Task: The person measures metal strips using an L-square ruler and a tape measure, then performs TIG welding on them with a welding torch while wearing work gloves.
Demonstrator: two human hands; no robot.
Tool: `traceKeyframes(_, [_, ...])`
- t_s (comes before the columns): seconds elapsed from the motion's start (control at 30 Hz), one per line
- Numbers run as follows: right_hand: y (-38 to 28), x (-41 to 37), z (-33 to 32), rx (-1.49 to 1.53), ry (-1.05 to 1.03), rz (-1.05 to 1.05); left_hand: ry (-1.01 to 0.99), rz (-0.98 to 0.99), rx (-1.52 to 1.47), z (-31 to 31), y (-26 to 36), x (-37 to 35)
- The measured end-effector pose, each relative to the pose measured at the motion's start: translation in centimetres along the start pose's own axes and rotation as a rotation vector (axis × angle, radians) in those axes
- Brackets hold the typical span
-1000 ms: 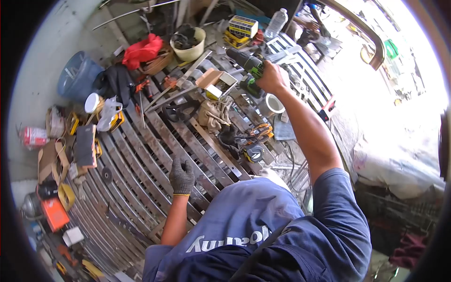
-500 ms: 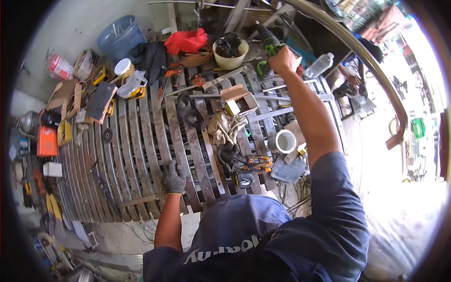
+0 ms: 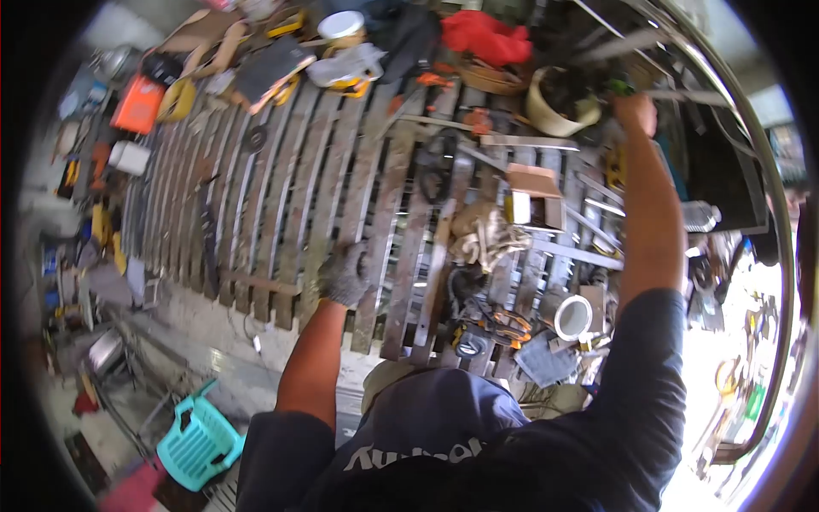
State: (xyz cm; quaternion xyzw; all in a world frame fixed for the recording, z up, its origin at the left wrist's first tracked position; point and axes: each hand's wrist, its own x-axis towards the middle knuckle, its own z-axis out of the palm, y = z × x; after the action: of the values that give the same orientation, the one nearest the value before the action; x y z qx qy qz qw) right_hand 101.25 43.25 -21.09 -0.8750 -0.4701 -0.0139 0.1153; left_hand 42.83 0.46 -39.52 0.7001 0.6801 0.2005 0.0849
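Note:
My left hand (image 3: 345, 273), in a grey knit glove, lies flat on the rusty metal slats (image 3: 281, 188) of a curved grille near its front edge. My right arm stretches to the far right end of the grille. There my right hand (image 3: 636, 111) is closed around a green cordless drill (image 3: 616, 85), of which only a small green part shows, just right of a cream bucket (image 3: 554, 111).
On the grille lie a cardboard box (image 3: 533, 192), a beige rag (image 3: 486, 235), a white roll (image 3: 573, 317), a tape measure (image 3: 467, 344) and a red cloth (image 3: 486, 34). A water bottle (image 3: 704, 213) lies at the right. A turquoise chair (image 3: 200, 439) stands at the lower left.
My right hand has carried the drill farther away, from above the box to beyond the cream bucket. The view has swung round. My left hand has stayed on the slats.

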Motion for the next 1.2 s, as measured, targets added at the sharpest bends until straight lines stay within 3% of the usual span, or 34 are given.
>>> traceKeyframes(0.07, [0.7,2.1,-0.7,-0.169,-0.094,-0.194,-0.008,0.006,0.026,1.1,-1.3,-0.4])
traceKeyframes(0.13, [2.1,4.5,0.1,-0.181,-0.114,-0.255,0.017,0.022,-0.031,1.2,-1.6,-0.3])
traceKeyframes(0.3, [3.5,2.8,0.0,-0.131,-0.056,-0.265,-0.049,-0.009,-0.027,0.5,-1.4,-0.3])
traceKeyframes(0.33, [4.1,3.9,0.6,-0.207,-0.14,-0.237,-0.029,0.0,-0.04,0.5,-1.4,-0.3])
traceKeyframes(0.37, [4.2,2.5,0.2,-0.182,-0.133,-0.207,0.033,0.034,-0.054,-0.1,-1.1,0.0])
traceKeyframes(0.43, [5.2,0.5,-0.3,-0.15,-0.083,-0.19,-0.038,-0.013,-0.078,-0.2,-1.3,-0.2])
traceKeyframes(0.53, [8.1,-5.9,-1.5,-0.136,0.062,-0.295,-0.039,-0.005,-0.091,0.2,-1.8,-0.1])
traceKeyframes(0.6, [9.2,-16.0,-4.9,-0.053,0.257,-0.505,-0.095,-0.005,-0.073,0.5,-2.0,-0.2])
traceKeyframes(0.67, [9.5,-27.3,-9.1,0.019,0.224,-0.481,-0.056,0.022,-0.062,1.2,-2.4,-0.3])
traceKeyframes(0.77, [15.8,-41.1,-10.5,0.144,0.311,-0.52,-0.068,0.044,-0.053,0.9,-2.0,-0.5])
traceKeyframes(0.8, [18.2,-46.3,-10.7,0.156,0.33,-0.484,0.009,0.156,-0.117,2.5,-3.2,-0.5])
traceKeyframes(0.87, [21.5,-57.1,-11.5,0.125,0.15,-0.256,0.122,0.267,-0.158,2.6,-3.1,-0.2])
traceKeyframes(0.93, [23.2,-67.6,-12.7,-0.061,-0.015,-0.087,-0.009,0.18,-0.049,3.8,-3.6,-0.4])
traceKeyframes(1.0, [25.4,-76.8,-13.3,0.076,-0.209,0.149,-0.007,0.099,-0.037,1.7,-2.0,-1.0])
traceKeyframes(1.1, [26.5,-88.2,-15.4,-0.005,-0.635,0.474,-0.008,0.218,-0.033,1.6,-2.5,-1.3])
traceKeyframes(1.2, [28.2,-96.7,-17.3,-0.131,-0.949,0.423,-0.112,0.275,-0.001,-0.6,-2.3,-1.9])
